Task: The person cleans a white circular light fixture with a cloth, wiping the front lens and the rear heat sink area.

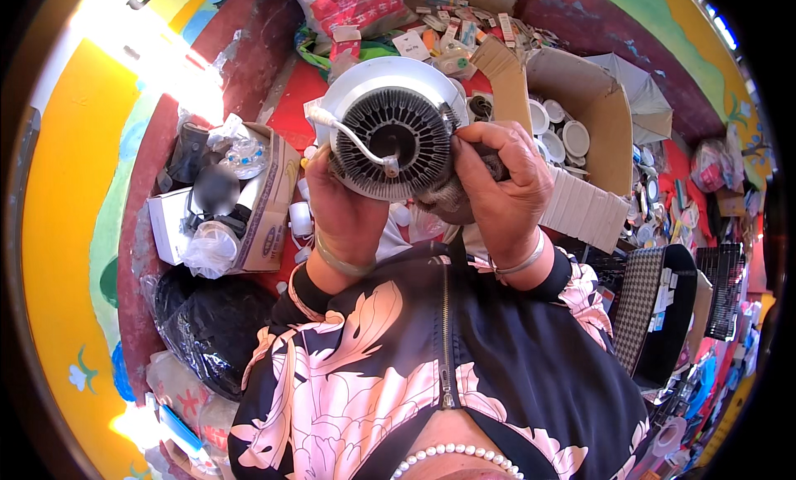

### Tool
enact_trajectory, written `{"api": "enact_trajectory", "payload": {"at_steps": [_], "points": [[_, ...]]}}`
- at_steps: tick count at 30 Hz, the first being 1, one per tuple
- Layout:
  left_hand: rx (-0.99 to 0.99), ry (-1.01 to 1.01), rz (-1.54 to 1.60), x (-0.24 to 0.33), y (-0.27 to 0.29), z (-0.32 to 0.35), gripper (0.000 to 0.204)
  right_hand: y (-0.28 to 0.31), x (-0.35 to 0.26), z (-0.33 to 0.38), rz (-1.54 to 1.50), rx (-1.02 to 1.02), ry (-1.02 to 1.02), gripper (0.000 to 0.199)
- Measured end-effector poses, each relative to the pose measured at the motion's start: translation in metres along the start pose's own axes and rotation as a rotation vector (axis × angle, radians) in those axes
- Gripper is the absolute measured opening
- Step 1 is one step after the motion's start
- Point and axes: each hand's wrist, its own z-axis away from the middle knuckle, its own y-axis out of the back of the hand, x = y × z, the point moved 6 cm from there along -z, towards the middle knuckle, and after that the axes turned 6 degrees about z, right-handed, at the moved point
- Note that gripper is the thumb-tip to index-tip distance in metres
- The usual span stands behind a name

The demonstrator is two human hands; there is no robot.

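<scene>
Round lamp fitting [390,136], held up at the centre of the view with its back toward the camera. A dark, finned metal heat sink, circular and ribbed like a cog, sits within a smooth white flange that shows as a pale crescent from 10 to 2 o'clock. A white cable [352,140] curves from the flange edge at 9 o'clock to the dark hub.

Left hand [344,210], at 7 o'clock of the fitting: closed around its lower left rim, fingers hidden behind the fins; a metal bangle circles the wrist. Right hand [502,190], at 4 o'clock: fingers curled over the right edge, fingertips pressing the fins, and also clasping a dark object too hidden to identify; it wears a bangle too.

Surroundings. At 9 o'clock, well apart, an open cardboard box [269,202] holding dark rounded lamp parts and crumpled clear plastic. At 2 o'clock, a larger cardboard carton [589,99] containing white round fittings. At 12 o'clock, a heap of small packets [452,24] on the red floor. At 8 o'clock, a black plastic bag [207,322], glossy and wrinkled.
</scene>
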Motion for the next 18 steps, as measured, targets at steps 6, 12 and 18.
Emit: {"api": "enact_trajectory", "payload": {"at_steps": [6,12,18], "points": [[0.013,0.132,0.081,0.000,0.001,0.000,0.054,-0.008,0.027,0.010,-0.289,-0.084,-0.344,0.015],[-0.087,0.119,-0.076,0.002,-0.007,0.005,0.058,-0.009,0.043,0.017,-0.276,-0.222,-0.524,0.019],[-0.029,0.125,0.048,0.000,0.016,0.011,0.056,-0.005,0.035,0.015,-0.167,-0.288,-0.377,0.020]]}}
